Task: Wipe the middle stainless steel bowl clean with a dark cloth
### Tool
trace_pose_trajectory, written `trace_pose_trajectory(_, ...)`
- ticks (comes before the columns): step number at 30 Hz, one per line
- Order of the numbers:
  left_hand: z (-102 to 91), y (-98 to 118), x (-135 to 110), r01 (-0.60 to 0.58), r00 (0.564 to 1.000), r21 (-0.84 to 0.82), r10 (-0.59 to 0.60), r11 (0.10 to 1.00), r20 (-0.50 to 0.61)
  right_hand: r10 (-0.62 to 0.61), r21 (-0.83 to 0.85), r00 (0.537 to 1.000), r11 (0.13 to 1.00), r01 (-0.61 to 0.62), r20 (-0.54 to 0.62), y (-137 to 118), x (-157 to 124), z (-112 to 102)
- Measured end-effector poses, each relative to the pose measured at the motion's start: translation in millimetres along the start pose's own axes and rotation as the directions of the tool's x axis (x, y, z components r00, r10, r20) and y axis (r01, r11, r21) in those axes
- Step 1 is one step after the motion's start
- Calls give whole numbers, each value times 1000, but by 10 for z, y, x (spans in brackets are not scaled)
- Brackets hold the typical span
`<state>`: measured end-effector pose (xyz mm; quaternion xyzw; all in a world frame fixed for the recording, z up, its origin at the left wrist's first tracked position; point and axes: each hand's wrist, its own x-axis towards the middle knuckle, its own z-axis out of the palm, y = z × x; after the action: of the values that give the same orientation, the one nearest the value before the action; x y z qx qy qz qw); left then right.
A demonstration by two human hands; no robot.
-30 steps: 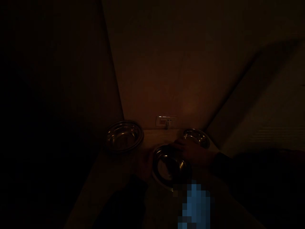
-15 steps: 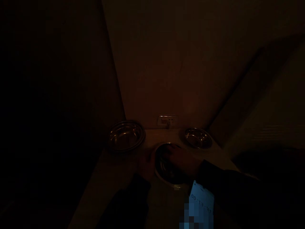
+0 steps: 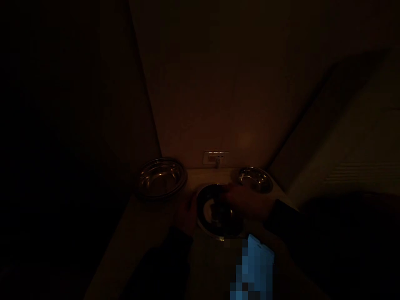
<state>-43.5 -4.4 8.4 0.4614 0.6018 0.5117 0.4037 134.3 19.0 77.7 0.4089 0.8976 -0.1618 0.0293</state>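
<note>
The scene is very dark. A round metal bowl [image 3: 208, 210] with a dark inside and a shiny rim sits on the small table, with light glinting off its bottom. Against its left side rests my left hand [image 3: 186, 212], its fingers curled at the rim. Over the bowl's upper right edge is my right hand [image 3: 250, 202], fingers curled and pointing in toward the bowl. What lies in those fingers, if anything, is lost in shadow. Both forearms are in dark sleeves.
Back left stands a larger shiny metal bowl [image 3: 162, 183], apparently stacked. A smaller metal bowl [image 3: 255, 179] is at the back right. A wall socket with a plug [image 3: 216, 158] is behind the table [image 3: 150, 225]. A lit blue, partly pixelated screen [image 3: 261, 260] shows near the front.
My right hand has drawn from inside the middle bowl toward its upper right edge, uncovering more of the bottom. My left hand stays at the left side. The view has shifted slightly.
</note>
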Motion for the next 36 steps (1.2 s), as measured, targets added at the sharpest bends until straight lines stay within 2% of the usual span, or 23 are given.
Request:
trace_pose_trajectory(2,3,-8,8,20,1000,1,-20,1000,-16,56,-19,992,998,-58,-115,-48,93,60)
trace_pose_trajectory(5,-21,-47,29,33,998,23,-32,999,-47,47,44,991,998,-41,-128,-225,240,243)
trace_pose_trajectory(8,-48,-78,38,-7,998,42,10,999,-68,-63,115,998,991,66,-31,-295,220,292)
trace_pose_trajectory(11,-33,-89,32,-12,998,34,14,999,-61,-184,107,970,980,168,159,-168,65,123)
trace_pose_trajectory(12,-20,-91,31,-17,998,20,18,1000,-54,-189,71,957,982,177,219,-112,22,50)
trace_pose_trajectory(13,-6,-94,31,-23,998,4,23,1000,-51,-161,23,965,987,159,208,-63,-2,-13)
trace_pose_trajectory(16,19,-100,37,-17,999,-20,16,1000,-48,-35,-198,999,980,34,1,-19,47,-77)
trace_pose_trajectory(17,19,-100,40,-4,999,-16,4,1000,-45,-18,-224,999,974,8,-44,-37,91,-51)
trace_pose_trajectory(19,9,-94,47,17,999,1,-17,1000,-49,-3,-205,999,979,-8,-53,-100,177,41)
trace_pose_trajectory(21,-6,-85,48,12,998,22,-11,1000,-62,22,-145,999,989,-26,-23,-164,222,137)
trace_pose_trajectory(23,-15,-77,42,-16,998,37,18,999,-65,12,-35,998,999,-10,56,-210,214,190)
trace_pose_trajectory(26,-20,-74,26,-28,998,35,30,999,-54,-95,184,983,981,66,155,-233,160,170)
trace_pose_trajectory(27,-20,-76,22,-18,998,33,20,999,-52,-123,232,980,969,86,154,-223,141,147)
trace_pose_trajectory(29,-22,-83,20,-2,999,27,3,1000,-50,-107,363,992,929,76,65,-170,104,100)
trace_pose_trajectory(30,-24,-89,24,-3,998,20,4,1000,-55,-69,460,998,886,60,3,-128,83,79)
trace_pose_trajectory(32,-28,-99,39,-14,996,4,15,1000,-83,61,728,993,685,33,-102,-32,33,40)
trace_pose_trajectory(34,-37,-109,61,-8,992,-4,7,1000,-125,136,852,986,524,11,-96,40,-24,1)
trace_pose_trajectory(36,-51,-114,85,8,983,-7,-9,1000,-181,157,859,984,511,-8,-84,46,-87,-43)
